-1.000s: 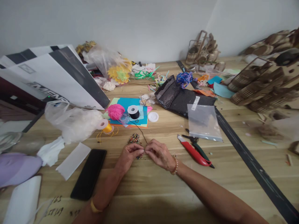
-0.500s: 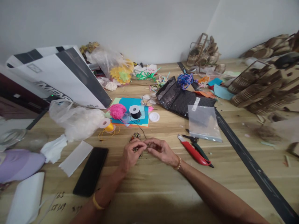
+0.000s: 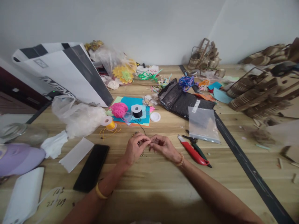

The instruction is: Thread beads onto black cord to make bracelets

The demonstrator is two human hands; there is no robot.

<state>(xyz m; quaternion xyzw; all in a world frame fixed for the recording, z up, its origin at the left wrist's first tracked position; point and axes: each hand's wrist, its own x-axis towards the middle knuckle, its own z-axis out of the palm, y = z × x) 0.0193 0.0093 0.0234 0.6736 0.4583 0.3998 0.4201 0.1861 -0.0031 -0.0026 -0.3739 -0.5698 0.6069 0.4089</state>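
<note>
Fingertips of my left hand (image 3: 136, 147) and my right hand (image 3: 163, 147) meet in a pinch over the wooden table. A thin black cord (image 3: 142, 127) runs from its spool (image 3: 136, 111) down to where they meet. Both hands look closed on this cord; its end and anything tiny on it are hidden by the fingers. Small multicoloured beads (image 3: 140, 143) lie beneath my left hand, partly covered by it. The spool stands upright on blue paper (image 3: 126, 101), beside a ball of pink yarn (image 3: 119, 109).
A red-handled cutting tool (image 3: 193, 152) and a clear zip bag (image 3: 202, 123) lie right of my hands. On the left are a black phone (image 3: 92, 168), a yellow thread spool (image 3: 108, 123) and a plastic bag (image 3: 84, 119). A black bubble mailer (image 3: 175, 98) lies farther back.
My hands have shifted slightly right, still pinched together. My left hand now covers more of the beads. The whole view has moved a little.
</note>
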